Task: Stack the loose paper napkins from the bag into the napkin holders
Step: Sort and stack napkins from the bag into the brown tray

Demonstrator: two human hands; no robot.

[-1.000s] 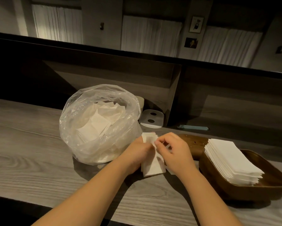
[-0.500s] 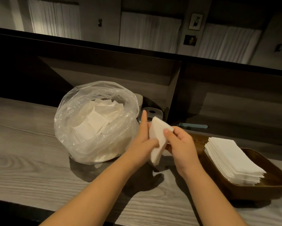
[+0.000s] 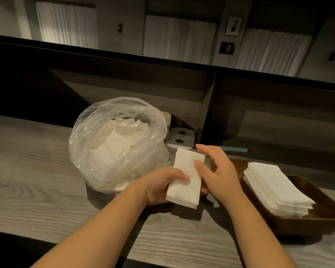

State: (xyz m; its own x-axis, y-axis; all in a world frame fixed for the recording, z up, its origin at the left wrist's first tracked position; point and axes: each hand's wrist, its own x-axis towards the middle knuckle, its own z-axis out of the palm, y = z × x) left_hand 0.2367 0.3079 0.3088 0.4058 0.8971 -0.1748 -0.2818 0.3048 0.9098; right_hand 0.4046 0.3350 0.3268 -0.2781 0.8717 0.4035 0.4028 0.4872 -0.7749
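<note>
Napkins (image 3: 187, 177), a small wad of them squared into one flat block, sit above the bench (image 3: 27, 171) between the two hands, just in front of the bag (image 3: 97, 151) and left of the holder (image 3: 317, 217). The left hand (image 3: 158, 187) grasps the block's near end, thumb on top and fingers underneath, which gives a firm base so the loose sheets do not fan apart. The right hand (image 3: 217, 171) is half released: its thumb presses lightly on the top face while its fingers curve round the block's far right edge, seemingly to tap the edges flush before the wad goes down. The bag stands toward the back edge of the bench with its mouth rolled wide, which keeps the jumbled napkins inside within easy reach of the left hand. The holder, a dark wooden tray at the bench's right end, already carries a tall stack (image 3: 277, 188) laid slightly fanned and leaning to the left, so the next wad probably has to land square on top or the pile may slide. A second holder (image 3: 238, 165) seems to lie behind the right hand, though most of it is hidden.
</note>
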